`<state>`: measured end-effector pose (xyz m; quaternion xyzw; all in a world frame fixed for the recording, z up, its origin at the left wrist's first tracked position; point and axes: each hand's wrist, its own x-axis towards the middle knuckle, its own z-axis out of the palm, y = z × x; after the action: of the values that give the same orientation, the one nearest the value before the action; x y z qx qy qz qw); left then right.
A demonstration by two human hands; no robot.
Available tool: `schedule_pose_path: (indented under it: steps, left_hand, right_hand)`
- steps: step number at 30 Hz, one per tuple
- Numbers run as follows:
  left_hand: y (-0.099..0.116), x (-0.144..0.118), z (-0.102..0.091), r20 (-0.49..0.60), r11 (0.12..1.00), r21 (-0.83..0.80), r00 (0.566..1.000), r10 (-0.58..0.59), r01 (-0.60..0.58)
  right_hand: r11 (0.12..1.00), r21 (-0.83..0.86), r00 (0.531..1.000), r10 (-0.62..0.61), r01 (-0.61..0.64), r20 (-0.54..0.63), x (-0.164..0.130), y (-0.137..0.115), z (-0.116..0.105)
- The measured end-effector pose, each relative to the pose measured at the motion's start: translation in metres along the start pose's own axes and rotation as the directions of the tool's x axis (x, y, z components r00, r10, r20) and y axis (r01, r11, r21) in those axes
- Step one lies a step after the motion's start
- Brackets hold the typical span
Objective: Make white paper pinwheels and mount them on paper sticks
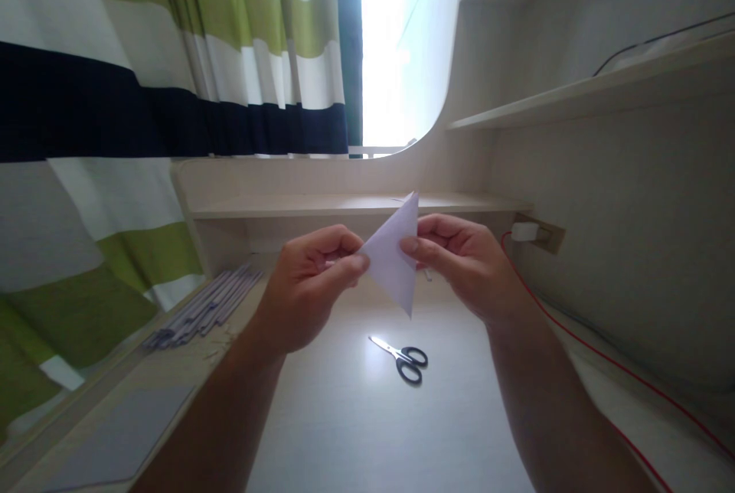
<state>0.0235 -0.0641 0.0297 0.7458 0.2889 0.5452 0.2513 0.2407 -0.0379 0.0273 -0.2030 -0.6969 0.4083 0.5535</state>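
A white sheet of paper folded into a triangle [394, 256] hangs in the air above the desk, its sharp tip pointing down. My left hand [307, 282] pinches its left corner between thumb and fingers. My right hand [462, 259] grips its right edge. Below the paper, black-handled scissors [403, 357] lie shut on the pale desk [356, 416], apart from both hands.
A bundle of rolled paper sticks [204, 305] lies at the desk's left edge, with a grey sheet [123, 435] nearer me. A striped curtain [143, 95] hangs on the left. A red cable [602, 359] runs from a wall plug [525, 231] along the right. Shelves [574, 95] sit above.
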Motion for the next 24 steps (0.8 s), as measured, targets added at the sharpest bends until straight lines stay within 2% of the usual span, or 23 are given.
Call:
schedule_pose_path:
  steps: [3,9,17,24]
  left_hand:
    - [-0.0035,0.0015,0.0001,-0.076,0.999,-0.047,0.997,0.011,-0.015]
    - [-0.0063,0.0037,0.0011,-0.196,0.986,-0.163,0.981,0.001,-0.034]
    - [-0.0061,0.0074,0.0024,-0.330,0.971,-0.233,0.944,-0.026,-0.054]
    - [-0.0036,0.0078,0.0039,-0.384,0.955,-0.294,0.920,-0.073,-0.047]
  right_hand:
    - [0.997,-0.056,0.994,0.057,-0.052,0.097,-0.0003,-0.0017,0.0009]
    - [0.998,-0.030,0.988,0.052,-0.048,0.146,-0.0009,0.0009,0.0028]
    - [0.996,0.010,0.982,0.087,-0.090,0.170,-0.0004,0.0004,0.0051]
    - [0.996,-0.005,0.982,0.087,-0.087,0.165,-0.0005,-0.0003,0.0043]
